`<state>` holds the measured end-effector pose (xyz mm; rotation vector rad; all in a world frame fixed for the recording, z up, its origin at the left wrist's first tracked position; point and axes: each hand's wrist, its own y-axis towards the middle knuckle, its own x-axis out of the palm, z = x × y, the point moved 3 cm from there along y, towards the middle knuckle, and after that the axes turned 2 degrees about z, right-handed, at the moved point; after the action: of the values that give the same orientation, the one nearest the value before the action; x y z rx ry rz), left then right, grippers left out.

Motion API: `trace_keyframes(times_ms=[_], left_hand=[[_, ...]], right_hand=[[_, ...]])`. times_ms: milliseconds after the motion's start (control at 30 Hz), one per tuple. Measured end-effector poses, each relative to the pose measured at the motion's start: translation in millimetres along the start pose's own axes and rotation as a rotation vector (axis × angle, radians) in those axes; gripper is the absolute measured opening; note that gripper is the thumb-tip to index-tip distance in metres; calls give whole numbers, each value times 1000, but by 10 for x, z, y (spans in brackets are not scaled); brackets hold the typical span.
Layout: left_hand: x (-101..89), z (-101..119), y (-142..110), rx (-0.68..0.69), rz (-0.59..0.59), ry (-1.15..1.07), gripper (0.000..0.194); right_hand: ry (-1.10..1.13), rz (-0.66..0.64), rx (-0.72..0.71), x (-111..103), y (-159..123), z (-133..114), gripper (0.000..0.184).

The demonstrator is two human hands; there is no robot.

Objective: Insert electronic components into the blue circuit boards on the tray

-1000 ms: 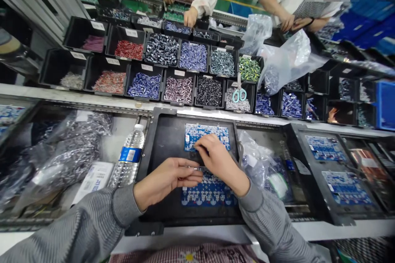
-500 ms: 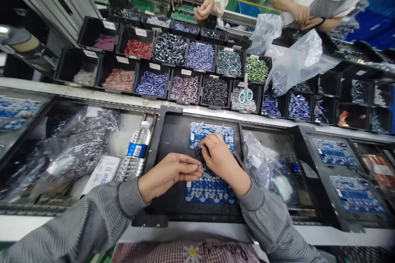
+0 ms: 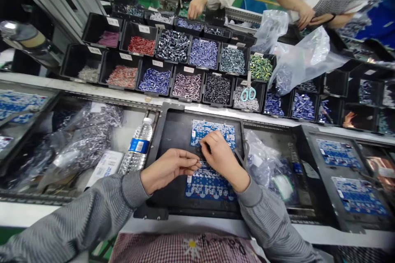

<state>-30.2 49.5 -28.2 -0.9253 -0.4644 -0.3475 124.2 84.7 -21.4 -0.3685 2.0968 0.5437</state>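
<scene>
Two blue circuit boards lie in a black carrier tray (image 3: 173, 131) in front of me, the far board (image 3: 212, 128) and the near board (image 3: 207, 185). My left hand (image 3: 168, 167) hovers over the gap between them, fingers pinched together on small parts I cannot make out. My right hand (image 3: 220, 156) is curled over the near edge of the far board, fingertips pressed together at the board, and what they hold is hidden.
Rows of black bins (image 3: 185, 65) with coloured components stand behind the tray; scissors (image 3: 248, 92) lie in one. A water bottle (image 3: 137, 150) and bags of parts (image 3: 80, 139) sit left, a plastic bag (image 3: 265, 164) right, more carriers (image 3: 345, 172) further right. Two people work across the bench.
The view has shifted slightly up and left. Both hands stay over the boards, with the left fingertips drawing a little closer to the right hand.
</scene>
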Motion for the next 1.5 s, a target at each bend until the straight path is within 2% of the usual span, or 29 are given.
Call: trace_keyframes(times_ms=[200, 700, 900, 1033, 1133, 1233, 1367, 1500], left_hand=[[4, 0, -13, -10, 21, -13, 18], [1, -5, 5, -14, -28, -12, 14], [21, 12, 5, -3, 24, -6, 13], [128, 43, 31, 22, -32, -13, 14], [207, 55, 62, 43, -68, -64, 14], [236, 34, 88, 20, -45, -56, 17], [233, -13, 103, -26, -24, -16, 17], [201, -39, 117, -38, -9, 7, 19]], right_hand=[[30, 17, -23, 5, -14, 20, 15], [49, 26, -16, 10, -16, 60, 13], [207, 39, 12, -150, -118, -45, 15], [280, -4, 48, -290, -202, -136, 11], [264, -22, 78, -369, -202, -52, 9], [198, -21, 85, -416, -167, 121, 8], [132, -87, 16, -384, -133, 279, 11], [118, -135, 3, -321, -142, 323, 13]])
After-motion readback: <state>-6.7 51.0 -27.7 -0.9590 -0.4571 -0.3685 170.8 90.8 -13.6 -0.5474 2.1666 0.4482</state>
